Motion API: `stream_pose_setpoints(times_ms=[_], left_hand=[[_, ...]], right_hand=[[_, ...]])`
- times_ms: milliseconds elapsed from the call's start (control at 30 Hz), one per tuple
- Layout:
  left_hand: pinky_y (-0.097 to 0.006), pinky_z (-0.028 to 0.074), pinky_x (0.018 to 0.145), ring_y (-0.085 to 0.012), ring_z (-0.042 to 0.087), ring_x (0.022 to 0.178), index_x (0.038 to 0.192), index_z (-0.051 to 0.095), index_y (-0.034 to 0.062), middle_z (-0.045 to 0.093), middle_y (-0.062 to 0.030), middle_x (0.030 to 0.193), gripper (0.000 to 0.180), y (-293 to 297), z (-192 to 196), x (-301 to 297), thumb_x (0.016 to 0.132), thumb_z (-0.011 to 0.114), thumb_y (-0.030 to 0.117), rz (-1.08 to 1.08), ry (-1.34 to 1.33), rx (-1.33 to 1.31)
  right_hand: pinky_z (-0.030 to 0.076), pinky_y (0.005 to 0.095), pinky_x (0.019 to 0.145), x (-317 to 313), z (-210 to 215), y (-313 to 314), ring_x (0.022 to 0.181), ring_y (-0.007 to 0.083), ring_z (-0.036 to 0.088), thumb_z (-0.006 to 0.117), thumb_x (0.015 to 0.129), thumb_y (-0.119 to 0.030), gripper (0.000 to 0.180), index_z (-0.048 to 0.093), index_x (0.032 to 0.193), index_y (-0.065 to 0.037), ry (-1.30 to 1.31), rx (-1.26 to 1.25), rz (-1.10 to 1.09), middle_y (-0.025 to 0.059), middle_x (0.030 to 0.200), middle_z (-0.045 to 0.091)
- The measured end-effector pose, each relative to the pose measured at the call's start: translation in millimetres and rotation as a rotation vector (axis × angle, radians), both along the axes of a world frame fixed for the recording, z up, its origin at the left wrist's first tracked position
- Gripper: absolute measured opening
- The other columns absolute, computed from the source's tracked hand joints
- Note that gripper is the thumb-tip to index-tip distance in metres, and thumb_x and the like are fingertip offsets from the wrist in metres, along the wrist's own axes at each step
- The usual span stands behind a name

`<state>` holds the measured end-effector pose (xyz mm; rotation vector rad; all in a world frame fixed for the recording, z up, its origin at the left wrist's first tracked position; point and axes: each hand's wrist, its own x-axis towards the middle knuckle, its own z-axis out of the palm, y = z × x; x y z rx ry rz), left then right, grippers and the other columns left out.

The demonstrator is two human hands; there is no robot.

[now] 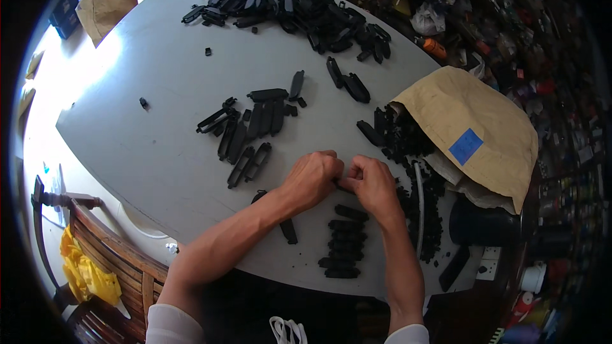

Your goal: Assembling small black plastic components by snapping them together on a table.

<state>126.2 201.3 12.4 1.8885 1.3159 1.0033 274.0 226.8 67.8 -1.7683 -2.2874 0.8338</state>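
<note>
My left hand (313, 177) and my right hand (375, 186) meet above the table, fingers pinched close together. Between the fingertips a bit of a black plastic piece (345, 187) shows; most of it is covered by the fingers. Just below the hands, several black elongated plastic pieces (346, 242) lie in a stacked column between my forearms. Beyond my left hand is a loose group of long black plastic shells (258, 118), some hollow like frames. More black pieces (288, 230) lie partly under my left forearm.
A large heap of black shells (287, 9) covers the table's far side. On the right, a brown paper bag (497, 121) lies tipped with small black parts (408, 137) spilled from it, beside a pale rod (419, 207). A wooden chair (118, 242) stands left of the table.
</note>
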Motion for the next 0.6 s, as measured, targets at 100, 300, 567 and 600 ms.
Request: stream_pose_setpoints(times_ms=[100, 300, 567, 600], left_hand=[[-0.041, 0.047, 0.065, -0.0341, 0.059, 0.076, 0.075, 0.062, 0.0001, 0.058, -0.0131, 0.080, 0.017, 0, 3, -1, 0.062, 0.071, -0.003, -0.028, 0.043, -0.023], [-0.037, 0.048, 0.064, -0.0308, 0.059, 0.073, 0.082, 0.062, -0.0002, 0.057, -0.0123, 0.080, 0.025, 3, 7, -4, 0.059, 0.070, -0.007, -0.087, 0.066, -0.037], [-0.026, 0.047, 0.073, -0.0090, 0.055, 0.082, 0.100, 0.064, 0.0033, 0.058, -0.0003, 0.088, 0.028, 19, 41, -47, 0.078, 0.055, -0.012, 0.003, -0.432, -0.269], [-0.026, 0.047, 0.074, -0.0091, 0.055, 0.082, 0.100, 0.065, 0.0036, 0.059, 0.0000, 0.090, 0.027, 19, 49, -54, 0.079, 0.055, -0.011, 0.057, -0.462, -0.245]], right_hand=[[0.044, 0.0398, 0.063, 6, -2, 6, 0.074, 0.0318, 0.060, 0.077, 0.070, -0.010, 0.029, 0.051, 0.078, 0.001, -0.011, -0.093, -0.041, 0.0153, 0.072, 0.060], [0.044, 0.0424, 0.065, 15, -7, -3, 0.075, 0.0324, 0.060, 0.074, 0.073, -0.017, 0.026, 0.054, 0.083, -0.003, 0.076, -0.034, -0.012, 0.0129, 0.076, 0.061], [0.046, 0.0316, 0.061, 56, -7, 0, 0.062, 0.0163, 0.058, 0.061, 0.082, -0.013, 0.014, 0.064, 0.082, 0.001, 0.090, 0.001, 0.072, 0.0131, 0.069, 0.060], [0.046, 0.0324, 0.061, 65, -3, 1, 0.064, 0.0199, 0.061, 0.060, 0.082, -0.011, 0.012, 0.064, 0.080, 0.001, 0.130, 0.182, -0.020, 0.0137, 0.070, 0.062]])
